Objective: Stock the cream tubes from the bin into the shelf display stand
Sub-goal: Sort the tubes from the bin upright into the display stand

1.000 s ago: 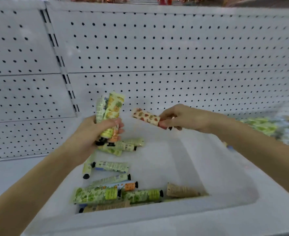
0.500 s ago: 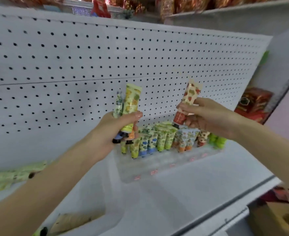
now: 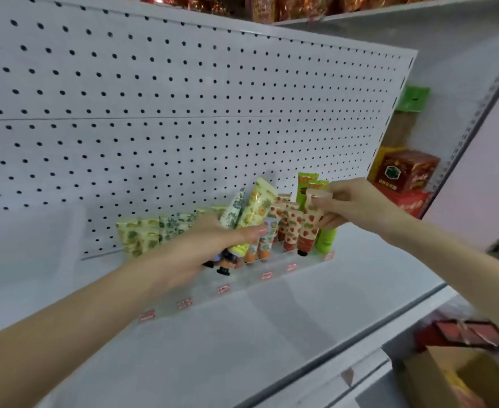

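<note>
Pegboard (image 3: 154, 113) fills the view, white shelf (image 3: 242, 334) under it. Clear display stand (image 3: 242, 278) sits at the pegboard's foot, rows of cream tubes (image 3: 289, 228) upright in it. My left hand (image 3: 210, 248) is clamped round a bunch of tubes (image 3: 251, 213) just in front of those rows. Right hand (image 3: 357, 204) pinches a strawberry tube (image 3: 310, 225) by its top, cap down, in the stand's right end.

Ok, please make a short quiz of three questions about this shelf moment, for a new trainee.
1. True or false: the right hand holds a strawberry-print tube cap down at the display stand.
2. What does the left hand hold? A) one tube B) a bunch of tubes C) nothing
3. Fill in: the wall behind the stand is a white ____.

Key: 1 true; 2 B; 3 pegboard.
</note>
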Tool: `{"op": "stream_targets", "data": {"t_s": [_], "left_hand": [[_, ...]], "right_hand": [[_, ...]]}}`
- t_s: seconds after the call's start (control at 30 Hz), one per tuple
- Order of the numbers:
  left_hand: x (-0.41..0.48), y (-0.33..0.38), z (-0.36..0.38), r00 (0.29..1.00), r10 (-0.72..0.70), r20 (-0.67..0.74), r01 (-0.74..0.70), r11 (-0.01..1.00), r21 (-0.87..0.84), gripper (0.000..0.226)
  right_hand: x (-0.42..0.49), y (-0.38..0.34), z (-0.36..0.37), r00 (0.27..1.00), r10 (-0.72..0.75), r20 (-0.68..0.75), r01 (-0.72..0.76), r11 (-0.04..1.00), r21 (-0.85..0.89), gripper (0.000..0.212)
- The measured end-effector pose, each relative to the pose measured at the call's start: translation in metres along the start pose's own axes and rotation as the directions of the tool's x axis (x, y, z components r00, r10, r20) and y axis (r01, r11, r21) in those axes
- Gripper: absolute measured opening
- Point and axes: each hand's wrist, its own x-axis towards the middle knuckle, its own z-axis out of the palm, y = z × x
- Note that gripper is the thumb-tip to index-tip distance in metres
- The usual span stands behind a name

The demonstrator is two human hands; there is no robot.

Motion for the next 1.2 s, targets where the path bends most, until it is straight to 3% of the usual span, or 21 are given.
{"op": "stream_targets", "data": {"t_s": [0.13, 0.17, 0.27, 0.37, 0.43, 0.53, 0.63, 0.77, 0.9, 1.2], "left_hand": [[0.007, 0.002, 0.01, 0.999, -0.013, -0.031, 0.014, 0.999, 0.045, 0.06], [0.008, -0.001, 0.011, 0.998, -0.032, -0.051, 0.036, 0.997, 0.069, 0.064], [0.009, -0.01, 0.009, 0.989, -0.119, -0.091, 0.129, 0.986, 0.11, 0.119], [0.003, -0.016, 0.004, 0.982, -0.142, -0.122, 0.15, 0.987, 0.056, 0.133], [0.0, -0.016, 0.004, 0.983, -0.145, -0.113, 0.146, 0.989, 0.004, 0.128], [-0.001, -0.021, 0.0, 0.98, -0.172, -0.102, 0.163, 0.982, -0.093, 0.101], [0.006, -0.026, -0.003, 0.973, -0.193, -0.13, 0.175, 0.975, -0.136, 0.107], [0.011, -0.019, -0.004, 0.976, -0.183, -0.115, 0.157, 0.966, -0.203, 0.059], [0.008, -0.017, -0.009, 0.979, -0.202, -0.015, 0.193, 0.955, -0.226, 0.03], [0.011, -0.02, -0.011, 0.957, -0.287, 0.031, 0.286, 0.932, -0.223, 0.04]], "right_hand": [[0.014, 0.009, 0.0, 0.999, -0.012, 0.039, 0.021, 0.972, -0.235, 0.022], [0.016, 0.01, 0.001, 0.999, -0.018, 0.037, 0.027, 0.966, -0.257, 0.02], [0.023, 0.014, 0.006, 0.998, -0.055, 0.027, 0.06, 0.965, -0.256, 0.017], [0.029, 0.019, 0.014, 0.995, -0.096, 0.001, 0.092, 0.958, -0.273, 0.016], [0.032, 0.022, 0.019, 0.994, -0.112, -0.001, 0.107, 0.955, -0.277, 0.017], [0.034, 0.028, 0.026, 0.992, -0.122, -0.013, 0.114, 0.957, -0.267, 0.019], [0.038, 0.036, 0.033, 0.99, -0.136, -0.042, 0.12, 0.954, -0.276, 0.018], [0.042, 0.044, 0.038, 0.989, -0.138, -0.059, 0.116, 0.952, -0.282, 0.02], [0.047, 0.05, 0.043, 0.986, -0.135, -0.098, 0.107, 0.963, -0.249, 0.017], [0.058, 0.048, 0.053, 0.985, -0.172, -0.03, 0.144, 0.898, -0.415, 0.016]]}}
